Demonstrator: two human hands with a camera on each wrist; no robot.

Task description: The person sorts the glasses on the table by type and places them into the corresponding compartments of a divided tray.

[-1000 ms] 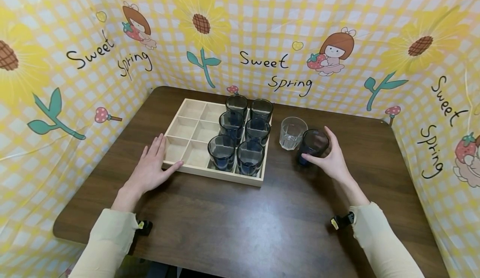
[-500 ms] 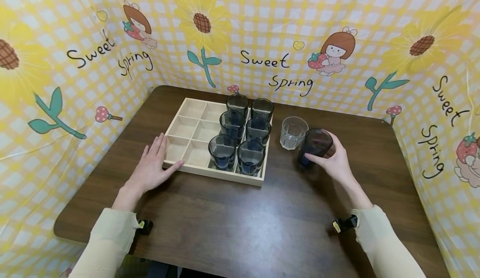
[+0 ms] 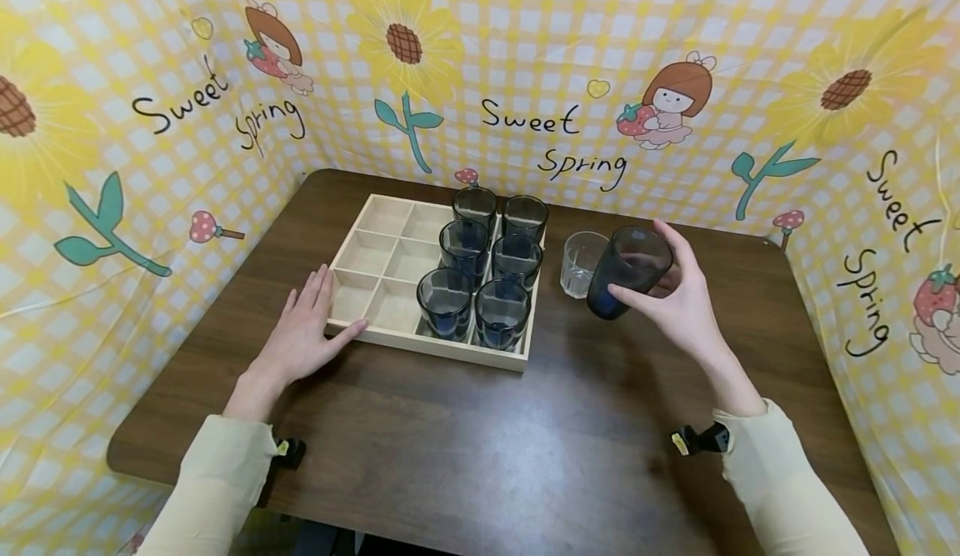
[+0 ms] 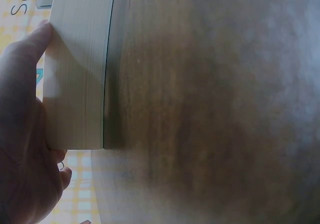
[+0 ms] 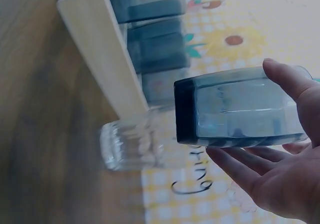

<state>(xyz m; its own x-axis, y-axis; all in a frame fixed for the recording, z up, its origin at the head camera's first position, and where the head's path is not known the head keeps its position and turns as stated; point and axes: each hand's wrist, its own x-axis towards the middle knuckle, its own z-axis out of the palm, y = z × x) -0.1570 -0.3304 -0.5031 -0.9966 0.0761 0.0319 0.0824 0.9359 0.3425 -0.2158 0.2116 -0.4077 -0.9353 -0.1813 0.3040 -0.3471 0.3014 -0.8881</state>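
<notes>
My right hand (image 3: pixel 686 302) grips a dark blue-tinted glass (image 5: pixel 240 108) between thumb and fingers. The glass is tilted and held above the table, as the right wrist view shows. Just beside it a clear glass (image 3: pixel 577 268) stands upright, partly covered by the dark one in the head view. My left hand (image 3: pixel 300 331) rests against the near left corner of a pale wooden divided box (image 3: pixel 442 353), fingers straight along its side and thumb at the front wall. Several dark tinted glasses (image 3: pixel 501 316) stand in the box's right-hand columns, while its left compartments (image 3: pixel 378 256) hold nothing.
The brown wooden table (image 3: pixel 420 448) bears the box and the glasses. A yellow checked cloth (image 3: pixel 525 56) hangs behind and on both sides, close to the table's edges.
My right hand has lifted the dark glass off the table, moving up and slightly right. The glass now covers part of the clear one. My left hand and the box have stayed put.
</notes>
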